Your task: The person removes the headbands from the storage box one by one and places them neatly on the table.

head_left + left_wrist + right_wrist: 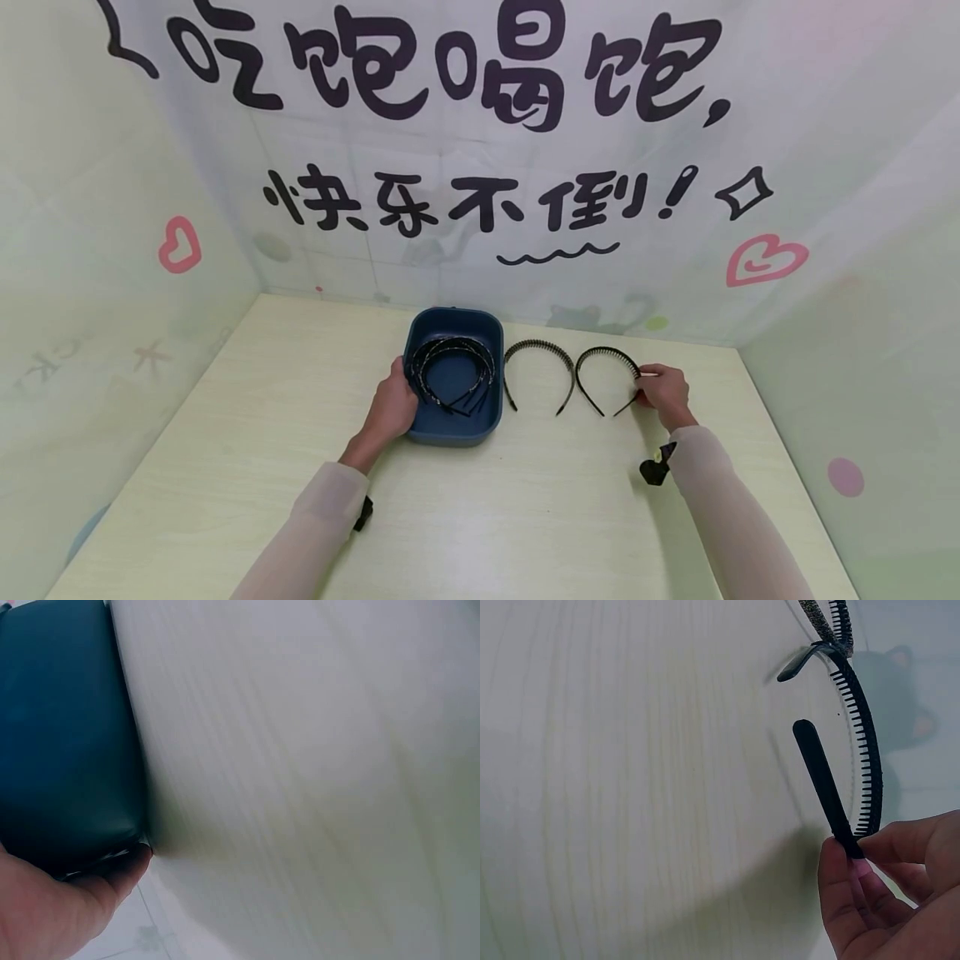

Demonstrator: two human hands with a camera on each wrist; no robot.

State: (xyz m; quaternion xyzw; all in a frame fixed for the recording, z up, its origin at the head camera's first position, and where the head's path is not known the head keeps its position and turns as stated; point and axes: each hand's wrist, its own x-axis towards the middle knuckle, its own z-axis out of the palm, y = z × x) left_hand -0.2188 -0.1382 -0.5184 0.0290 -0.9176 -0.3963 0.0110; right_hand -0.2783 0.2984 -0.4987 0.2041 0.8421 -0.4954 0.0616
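A blue plastic bin stands near the back of the table, several black headbands lying inside it, some with a speckled pattern. My left hand holds the bin at its left side; in the left wrist view the fingers bend against the bin's lower edge, partly hidden. To the right of the bin lies a toothed headband with a speckled look. Beside it is a black toothed headband, and my right hand pinches its right arm between thumb and fingers.
The pale wooden table is bounded by a printed cloth backdrop right behind the bin and headbands. Cloth walls also rise at left and right. A small black piece hangs at the right wrist.
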